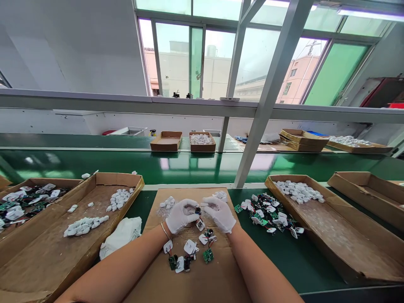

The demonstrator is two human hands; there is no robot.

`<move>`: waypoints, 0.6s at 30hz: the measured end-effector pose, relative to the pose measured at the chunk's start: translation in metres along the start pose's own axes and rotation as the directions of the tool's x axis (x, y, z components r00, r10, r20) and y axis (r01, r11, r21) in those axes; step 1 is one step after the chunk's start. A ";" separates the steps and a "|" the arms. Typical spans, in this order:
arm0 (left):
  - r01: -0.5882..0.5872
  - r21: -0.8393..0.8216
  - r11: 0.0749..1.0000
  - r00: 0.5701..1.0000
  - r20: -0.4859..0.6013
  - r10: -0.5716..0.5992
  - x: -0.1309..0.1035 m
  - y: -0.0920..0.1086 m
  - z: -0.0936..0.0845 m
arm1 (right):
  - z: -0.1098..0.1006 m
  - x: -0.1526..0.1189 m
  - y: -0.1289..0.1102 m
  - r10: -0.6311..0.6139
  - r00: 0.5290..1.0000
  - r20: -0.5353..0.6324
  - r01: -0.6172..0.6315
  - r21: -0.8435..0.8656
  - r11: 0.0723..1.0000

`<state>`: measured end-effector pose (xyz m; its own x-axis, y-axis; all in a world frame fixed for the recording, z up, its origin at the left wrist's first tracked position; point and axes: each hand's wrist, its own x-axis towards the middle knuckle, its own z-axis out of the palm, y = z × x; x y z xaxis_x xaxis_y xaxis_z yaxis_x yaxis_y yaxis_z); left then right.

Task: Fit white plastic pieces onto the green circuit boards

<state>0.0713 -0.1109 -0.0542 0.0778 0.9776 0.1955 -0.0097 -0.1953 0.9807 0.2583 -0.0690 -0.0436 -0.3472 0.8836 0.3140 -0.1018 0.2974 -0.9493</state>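
Observation:
In a white glove, my left hand [182, 216] pinches a small dark circuit part [198, 210] over the cardboard sheet [217, 269]. A white square piece [200, 224] hangs just below that part. My right hand [220, 213], also gloved, is close on its right with fingers pressed together; what they hold, if anything, is too small to make out. Nearer on the cardboard lie several wired assemblies, with a green board [208, 255] and a white square piece [190, 247] among them. Small white pieces [168, 203] sit beyond my left hand.
A cardboard tray [38, 269] with white pieces and a white cloth [121, 236] are at left. On the right are a pile of circuit assemblies [268, 212] and another tray [356, 248]. A slanted metal post [261, 113] stands ahead.

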 end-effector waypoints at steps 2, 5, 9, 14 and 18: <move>-0.014 -0.025 1.000 1.000 0.005 0.014 0.001 -0.002 -0.001 | 0.000 -0.002 0.002 0.012 0.999 0.032 -0.014 0.068 0.998; -0.018 -0.017 1.000 1.000 0.011 0.018 0.001 -0.001 -0.002 | -0.001 -0.003 0.003 -0.001 0.998 0.069 -0.005 0.083 0.997; -0.001 -0.017 1.000 1.000 0.012 0.001 0.001 0.003 -0.001 | -0.004 -0.002 0.005 -0.020 0.994 0.106 0.017 0.025 1.000; -0.004 -0.056 0.998 1.000 -0.011 0.003 0.002 0.001 -0.002 | -0.004 -0.002 0.006 -0.096 0.987 0.125 0.094 0.021 0.995; -0.011 -0.044 0.999 1.000 -0.003 0.011 0.002 -0.002 -0.002 | 0.000 -0.002 0.006 0.033 0.998 0.053 -0.040 0.142 0.989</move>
<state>0.0693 -0.1085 -0.0558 0.0750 0.9756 0.2062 -0.0549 -0.2024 0.9778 0.2586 -0.0688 -0.0496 -0.3991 0.8727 0.2812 -0.2194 0.2069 -0.9534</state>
